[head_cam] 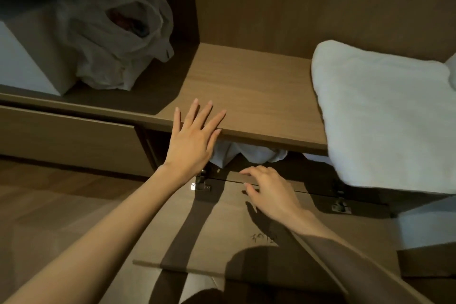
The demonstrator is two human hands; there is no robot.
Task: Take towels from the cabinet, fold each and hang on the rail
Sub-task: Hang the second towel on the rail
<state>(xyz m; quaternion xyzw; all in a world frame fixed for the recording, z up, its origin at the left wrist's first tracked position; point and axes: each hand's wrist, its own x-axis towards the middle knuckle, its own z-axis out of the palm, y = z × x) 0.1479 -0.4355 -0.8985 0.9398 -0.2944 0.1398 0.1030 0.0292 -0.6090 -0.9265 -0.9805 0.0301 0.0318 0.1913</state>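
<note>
Though gripping nothing, lays left hand (191, 142) flat at the front edge of the shelf (246, 86), fingers (197, 112) straight and fanned. Holds right hand (269, 191) lower, fingers loosely curled and empty, over the hinged edge of the dropped door (222, 229). Finds a crumpled towel (246, 154) in the compartment under the shelf, just below the left fingertips and just beyond the right ones. Sees a folded towel (385, 111) well right of both sets of fingers, overhanging the shelf front. Notes a plastic bag (118, 39) far beyond the left fingers.
</note>
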